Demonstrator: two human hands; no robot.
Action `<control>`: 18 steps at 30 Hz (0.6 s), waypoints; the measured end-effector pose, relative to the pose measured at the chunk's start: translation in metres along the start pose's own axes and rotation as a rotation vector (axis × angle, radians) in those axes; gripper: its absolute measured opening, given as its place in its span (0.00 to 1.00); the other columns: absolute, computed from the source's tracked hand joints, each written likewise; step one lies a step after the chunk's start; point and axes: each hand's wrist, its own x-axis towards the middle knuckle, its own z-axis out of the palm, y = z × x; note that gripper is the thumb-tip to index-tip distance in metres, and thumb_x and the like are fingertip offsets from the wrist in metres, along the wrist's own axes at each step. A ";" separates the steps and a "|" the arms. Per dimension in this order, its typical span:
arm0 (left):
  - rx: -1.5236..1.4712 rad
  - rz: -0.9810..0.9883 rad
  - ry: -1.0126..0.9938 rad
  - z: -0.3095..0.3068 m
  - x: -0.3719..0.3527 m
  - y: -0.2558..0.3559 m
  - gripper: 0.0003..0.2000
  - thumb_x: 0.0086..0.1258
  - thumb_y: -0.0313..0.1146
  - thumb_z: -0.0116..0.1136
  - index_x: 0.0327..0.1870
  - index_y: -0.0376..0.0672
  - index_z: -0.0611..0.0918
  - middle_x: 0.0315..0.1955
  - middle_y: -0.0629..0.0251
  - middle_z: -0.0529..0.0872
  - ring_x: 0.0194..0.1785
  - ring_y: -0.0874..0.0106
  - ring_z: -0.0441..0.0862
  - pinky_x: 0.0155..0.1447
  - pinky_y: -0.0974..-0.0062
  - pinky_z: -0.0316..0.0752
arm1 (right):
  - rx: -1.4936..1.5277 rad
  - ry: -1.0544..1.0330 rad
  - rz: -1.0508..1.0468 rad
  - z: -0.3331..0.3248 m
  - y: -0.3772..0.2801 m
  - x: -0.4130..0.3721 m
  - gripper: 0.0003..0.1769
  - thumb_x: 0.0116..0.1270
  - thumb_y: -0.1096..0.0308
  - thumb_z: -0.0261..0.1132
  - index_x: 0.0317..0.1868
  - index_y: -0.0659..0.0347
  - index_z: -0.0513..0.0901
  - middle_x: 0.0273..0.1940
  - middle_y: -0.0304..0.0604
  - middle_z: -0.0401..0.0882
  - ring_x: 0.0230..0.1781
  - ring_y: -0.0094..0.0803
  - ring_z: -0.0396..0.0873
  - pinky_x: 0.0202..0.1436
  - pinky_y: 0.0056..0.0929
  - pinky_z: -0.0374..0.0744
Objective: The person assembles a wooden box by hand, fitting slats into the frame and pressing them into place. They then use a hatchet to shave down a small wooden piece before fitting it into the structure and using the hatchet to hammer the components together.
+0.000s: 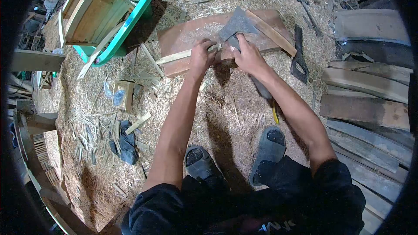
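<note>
I'm standing facing a board (187, 35); hatchet (238, 24) is sitting over its middle, in my right hand (249, 55). Stick (176, 56) is running left from my left hand (203, 55). Saw (299, 54) is lying right of the board, tub (143, 6) left, planks (363, 82) far right.

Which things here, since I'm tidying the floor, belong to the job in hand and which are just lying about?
In use: axe, in the right hand; wood strip, in the left hand; brown board beneath them.

Probably just lying about: wooden block; crumpled dark material; loose pale wood scraps.
</note>
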 end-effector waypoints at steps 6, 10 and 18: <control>-0.041 -0.046 0.037 0.005 -0.003 0.004 0.14 0.55 0.31 0.72 0.44 0.42 0.88 0.45 0.54 0.87 0.49 0.54 0.84 0.56 0.62 0.78 | -0.230 -0.211 0.024 -0.016 -0.017 0.004 0.25 0.68 0.72 0.55 0.64 0.70 0.67 0.42 0.70 0.82 0.45 0.65 0.81 0.50 0.59 0.78; 0.038 -0.039 0.040 0.003 -0.001 0.003 0.14 0.54 0.32 0.73 0.43 0.41 0.88 0.44 0.53 0.87 0.49 0.54 0.83 0.56 0.61 0.77 | -0.235 -0.148 0.041 -0.012 -0.025 0.001 0.22 0.68 0.71 0.54 0.61 0.69 0.69 0.43 0.67 0.82 0.45 0.64 0.82 0.50 0.58 0.79; -0.006 -0.022 0.052 0.007 0.001 -0.004 0.15 0.51 0.32 0.74 0.41 0.40 0.88 0.42 0.52 0.86 0.48 0.51 0.81 0.55 0.59 0.77 | -0.210 -0.107 0.057 -0.007 -0.025 0.000 0.19 0.69 0.70 0.54 0.59 0.67 0.71 0.41 0.66 0.82 0.44 0.64 0.82 0.48 0.58 0.80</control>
